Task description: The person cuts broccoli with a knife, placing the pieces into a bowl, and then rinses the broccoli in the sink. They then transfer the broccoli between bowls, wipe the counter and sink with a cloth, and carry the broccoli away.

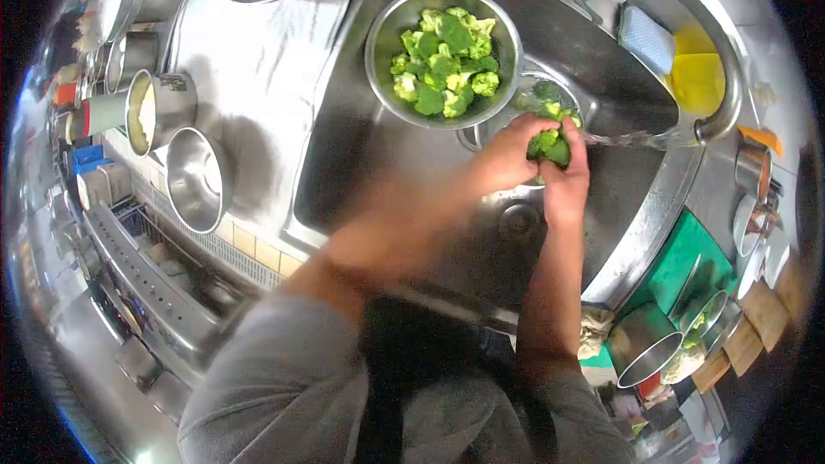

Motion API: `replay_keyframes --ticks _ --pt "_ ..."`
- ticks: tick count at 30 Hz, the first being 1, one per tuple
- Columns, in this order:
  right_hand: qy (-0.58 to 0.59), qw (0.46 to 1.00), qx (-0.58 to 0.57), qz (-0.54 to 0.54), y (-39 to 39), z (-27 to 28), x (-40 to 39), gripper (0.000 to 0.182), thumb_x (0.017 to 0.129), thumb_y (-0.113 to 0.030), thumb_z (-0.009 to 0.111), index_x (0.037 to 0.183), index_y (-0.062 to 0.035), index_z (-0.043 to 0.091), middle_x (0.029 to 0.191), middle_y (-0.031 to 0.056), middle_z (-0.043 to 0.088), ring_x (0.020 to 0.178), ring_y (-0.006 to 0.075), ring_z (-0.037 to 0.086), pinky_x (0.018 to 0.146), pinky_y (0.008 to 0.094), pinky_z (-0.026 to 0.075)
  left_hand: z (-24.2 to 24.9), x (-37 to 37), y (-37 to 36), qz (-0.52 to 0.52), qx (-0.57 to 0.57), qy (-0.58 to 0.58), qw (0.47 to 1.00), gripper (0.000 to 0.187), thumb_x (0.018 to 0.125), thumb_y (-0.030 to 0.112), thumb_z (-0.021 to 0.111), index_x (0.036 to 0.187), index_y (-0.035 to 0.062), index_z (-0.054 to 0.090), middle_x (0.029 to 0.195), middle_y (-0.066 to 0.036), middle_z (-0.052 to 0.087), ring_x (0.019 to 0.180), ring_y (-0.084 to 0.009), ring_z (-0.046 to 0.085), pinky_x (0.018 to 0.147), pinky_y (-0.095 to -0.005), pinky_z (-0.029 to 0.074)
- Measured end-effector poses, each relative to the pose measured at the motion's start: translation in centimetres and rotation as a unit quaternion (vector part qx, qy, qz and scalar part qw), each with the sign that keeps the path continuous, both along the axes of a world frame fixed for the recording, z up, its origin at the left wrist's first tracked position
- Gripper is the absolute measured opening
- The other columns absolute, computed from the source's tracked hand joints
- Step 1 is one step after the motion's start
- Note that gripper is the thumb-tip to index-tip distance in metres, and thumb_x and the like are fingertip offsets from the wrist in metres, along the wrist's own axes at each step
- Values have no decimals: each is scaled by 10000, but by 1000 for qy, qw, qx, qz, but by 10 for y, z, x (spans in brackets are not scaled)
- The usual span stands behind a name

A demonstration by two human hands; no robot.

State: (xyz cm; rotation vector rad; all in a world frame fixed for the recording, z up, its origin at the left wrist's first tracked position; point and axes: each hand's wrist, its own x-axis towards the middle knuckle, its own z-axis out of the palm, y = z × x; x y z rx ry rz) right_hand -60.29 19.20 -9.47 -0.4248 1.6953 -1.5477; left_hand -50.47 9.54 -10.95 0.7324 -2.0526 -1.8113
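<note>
Both hands are cupped around broccoli florets (550, 148) over the sink, close to a stream of water (636, 137) from the tap (730, 60). My left hand (507, 156) closes on the florets from the left, its forearm blurred by motion. From the right, the fingers of my right hand (569, 179) wrap round the same florets. Under the hands is a second bowl (571, 90) with water and more green pieces, partly hidden. A steel bowl (375, 77) full of broccoli florets stands in the sink just left of the hands.
The steel sink (464, 249) has a round drain (520, 219). A blue sponge (646, 39) and a yellow cloth or container (696, 77) lie behind the tap. At right are a green cutting board (687, 249), a knife (686, 283) and a steel pot (644, 344). An empty-looking steel bowl (196, 180) stands left.
</note>
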Motion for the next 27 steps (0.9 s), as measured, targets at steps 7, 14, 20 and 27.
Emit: replay_keyframes --ticks 7,14,20,27 --pt "166 972 -143 82 -67 85 43 756 687 125 602 1397 -77 439 1421 137 406 1345 269 380 1123 357 297 117 71 -65 47 -183 32 981 739 710 17 652 1411 106 435 1405 -192 454 1356 -343 377 1144 -399 278" --pt "371 910 2 187 -112 37 24 582 740 -32 704 1299 -111 561 1401 214 457 1331 341 415 1107 383 334 55 108 -147 101 -265 -86 955 770 700 50 664 1422 178 430 1411 -224 423 1309 -387 403 1112 -415 330" --pt "152 987 -4 52 -69 -5 -40 417 843 -5 637 1257 -26 584 1254 120 603 1205 199 521 1030 328 389 37 111 -144 148 -265 -78 950 696 721 102 681 1383 194 488 1439 -193 416 1310 -398 390 1104 -439 328" --pt "293 920 255 58 -40 -140 -69 617 833 -392 696 1302 -22 540 1313 199 540 1202 256 516 1049 379 381 65 132 -109 187 -297 -57 935 560 752 75 638 1304 116 560 1369 -166 506 1291 -365 426 1074 -433 353"
